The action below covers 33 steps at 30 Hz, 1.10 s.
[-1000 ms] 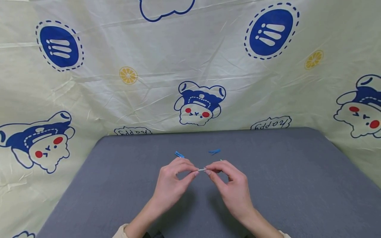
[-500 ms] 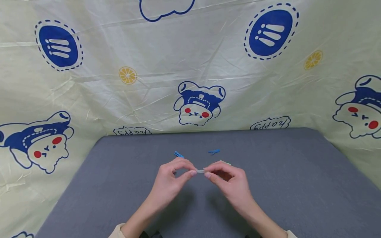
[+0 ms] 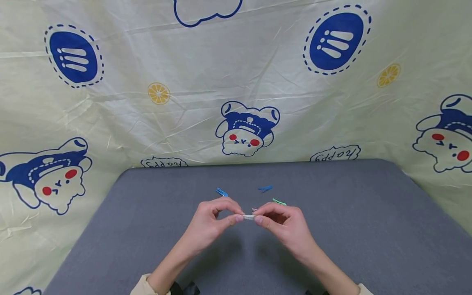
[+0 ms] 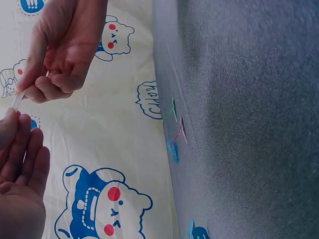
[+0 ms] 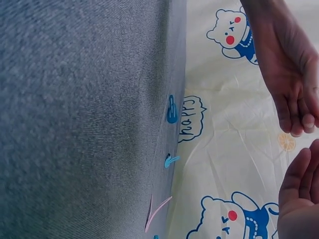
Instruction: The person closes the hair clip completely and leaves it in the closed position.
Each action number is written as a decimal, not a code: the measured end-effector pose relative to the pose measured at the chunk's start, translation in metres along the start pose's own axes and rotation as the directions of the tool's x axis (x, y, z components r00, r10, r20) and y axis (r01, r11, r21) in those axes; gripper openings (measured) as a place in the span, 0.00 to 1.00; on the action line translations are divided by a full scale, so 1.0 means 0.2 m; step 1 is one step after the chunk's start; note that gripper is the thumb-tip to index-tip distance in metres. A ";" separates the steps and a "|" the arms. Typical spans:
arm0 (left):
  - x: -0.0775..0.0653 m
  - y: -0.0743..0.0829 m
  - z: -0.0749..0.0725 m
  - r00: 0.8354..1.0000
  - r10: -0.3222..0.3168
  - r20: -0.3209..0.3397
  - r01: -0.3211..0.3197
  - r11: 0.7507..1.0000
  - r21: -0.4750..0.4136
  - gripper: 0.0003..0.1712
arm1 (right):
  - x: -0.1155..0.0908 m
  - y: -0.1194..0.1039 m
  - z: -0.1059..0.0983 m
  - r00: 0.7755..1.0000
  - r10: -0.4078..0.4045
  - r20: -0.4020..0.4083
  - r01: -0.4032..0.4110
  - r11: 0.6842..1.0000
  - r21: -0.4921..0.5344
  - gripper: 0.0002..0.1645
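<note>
Both hands are raised over the middle of the table, fingertips facing each other. A short, thin whitish strip (image 3: 248, 217) spans the gap between them; its several translucent strands show in the left wrist view. The left hand (image 3: 212, 223) pinches one end between thumb and forefinger. At the other end, the right hand (image 3: 285, 225) pinches it the same way. In the right wrist view the strip is out of sight. The strip's kind cannot be told.
Beyond the hands on the grey table (image 3: 350, 229) lie two blue clips (image 3: 221, 192), a green clip (image 3: 279, 202) and a pink V-shaped clip (image 4: 182, 130). A patterned cloth (image 3: 191, 123) hangs behind the table's far edge.
Both hands have come slightly lower and nearer the body, still holding the strip. More of the strip shows between them, and the green and pink clips have come into sight behind the right hand.
</note>
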<state>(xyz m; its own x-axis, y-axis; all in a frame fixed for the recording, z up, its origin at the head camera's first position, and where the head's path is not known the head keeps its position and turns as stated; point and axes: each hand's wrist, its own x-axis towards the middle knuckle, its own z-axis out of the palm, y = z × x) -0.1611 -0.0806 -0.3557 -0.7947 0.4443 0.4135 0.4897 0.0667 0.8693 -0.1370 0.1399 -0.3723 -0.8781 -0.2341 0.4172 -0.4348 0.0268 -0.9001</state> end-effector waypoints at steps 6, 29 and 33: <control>0.00 -0.03 0.00 0.978 0.208 -0.024 -0.200 0.961 0.194 0.07 | 0.00 0.01 0.00 0.994 0.098 -0.050 -0.094 0.994 0.064 0.08; 0.02 -0.11 0.00 0.919 0.394 -0.011 -0.353 0.835 0.422 0.09 | 0.01 0.01 0.02 0.979 0.196 -0.052 -0.197 0.980 -0.012 0.14; 0.02 -0.11 -0.01 0.928 0.373 -0.002 -0.338 0.842 0.422 0.09 | 0.01 0.01 0.02 0.980 0.195 -0.048 -0.198 0.977 -0.080 0.13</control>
<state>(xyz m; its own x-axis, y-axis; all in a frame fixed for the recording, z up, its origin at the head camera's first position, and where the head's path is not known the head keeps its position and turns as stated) -0.1752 -0.0822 -0.3731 -0.5552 0.4350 0.7089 0.8317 0.2827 0.4779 -0.1383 0.1359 -0.3744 -0.9544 -0.1780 0.2395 -0.2669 0.1501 -0.9520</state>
